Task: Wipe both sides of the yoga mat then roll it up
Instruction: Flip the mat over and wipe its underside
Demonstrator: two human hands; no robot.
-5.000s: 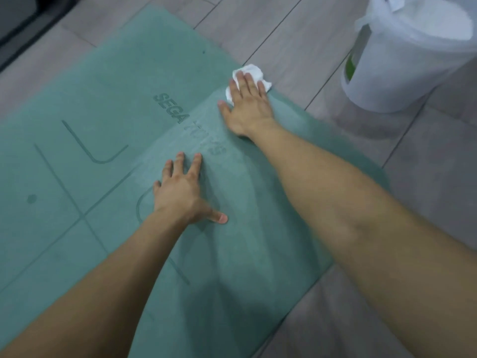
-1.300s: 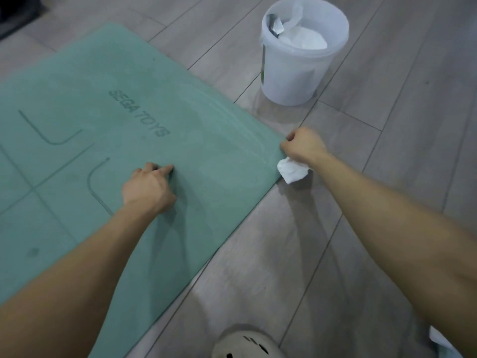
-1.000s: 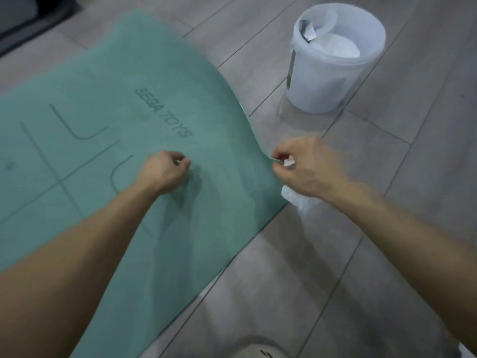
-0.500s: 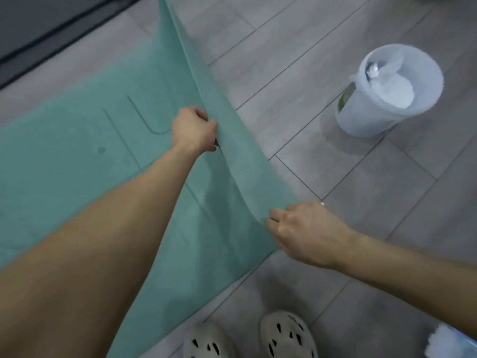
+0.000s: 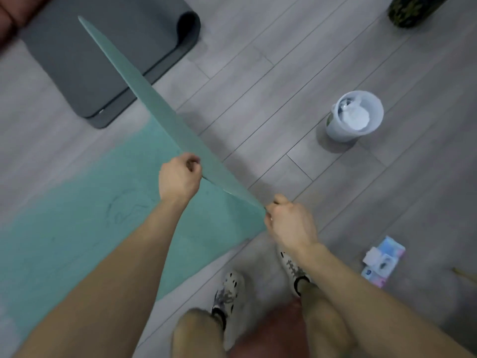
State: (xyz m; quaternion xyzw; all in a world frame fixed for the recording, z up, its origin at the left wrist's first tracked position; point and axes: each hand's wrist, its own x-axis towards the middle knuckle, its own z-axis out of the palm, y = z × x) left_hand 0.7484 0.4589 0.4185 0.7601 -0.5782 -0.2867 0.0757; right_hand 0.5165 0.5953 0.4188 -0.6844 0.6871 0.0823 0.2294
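Between left hand (image 5: 179,178) and right hand (image 5: 290,222), both gripping it, stretches the yoga mat (image 5: 157,107)

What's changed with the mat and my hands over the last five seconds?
The right hand stopped wiping and now grips a corner of the mat; the left hand, earlier flat on the mat, grips its end edge. Together they lifted that end off the floor. The rest of the mat still lies flat, and the bucket stays upright.

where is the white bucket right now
In the head view the white bucket stands upright on the floor at right, clear of the lifted green mat and beyond the pastel packet.
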